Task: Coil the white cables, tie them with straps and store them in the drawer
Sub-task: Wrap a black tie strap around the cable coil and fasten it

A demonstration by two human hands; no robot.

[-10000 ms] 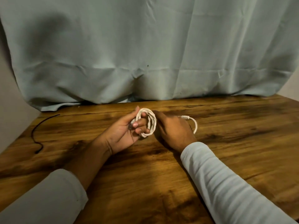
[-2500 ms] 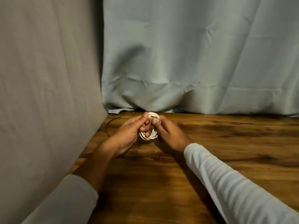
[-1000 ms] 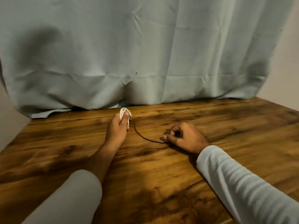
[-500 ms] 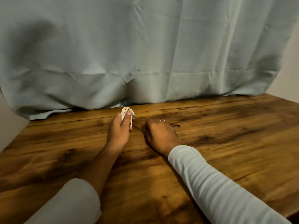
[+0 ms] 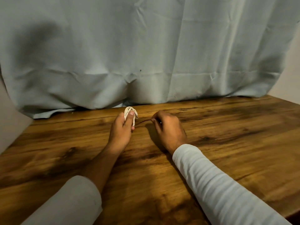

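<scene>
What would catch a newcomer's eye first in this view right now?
The small coiled white cable stands out, pinched upright in the left hand near the far middle of the wooden table. Just to its right, the right hand is curled over a thin dark strap lying on the wood between the two hands. Behind them, a large pale blue cloth fills the whole background.

Makeshift recording corner — draped sheet (image 5: 146, 54), wooden table (image 5: 227, 143)

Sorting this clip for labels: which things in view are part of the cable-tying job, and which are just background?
In the job:
white cable coil, pinched in left hand
thin black strap, at right hand

Just there:
wooden table
grey-blue cloth behind
</scene>
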